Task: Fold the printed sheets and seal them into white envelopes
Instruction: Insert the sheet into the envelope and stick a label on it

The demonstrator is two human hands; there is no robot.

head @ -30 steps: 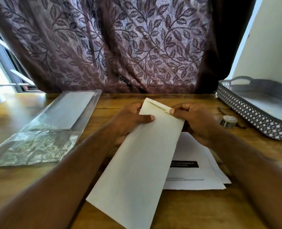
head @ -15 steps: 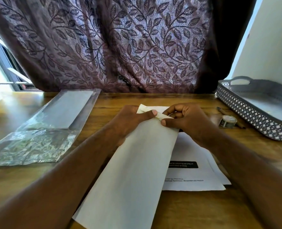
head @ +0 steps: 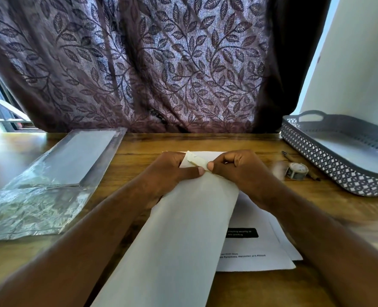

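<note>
both hands (head: pixel 171 171) (head: pixel 241 169) pinching white envelope (head: pixel 179 235) flap, printed sheets (head: pixel 259 247) beneath

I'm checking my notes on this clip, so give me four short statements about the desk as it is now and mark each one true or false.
1. The left hand and the right hand both pinch the far end of the white envelope. True.
2. The printed sheets lie inside the grey tray. False: they lie on the table, partly under the envelope.
3. The tape roll sits on the table between the right hand and the tray. True.
4. The clear plastic bag lies to the right of the envelope. False: it lies to the left.
</note>
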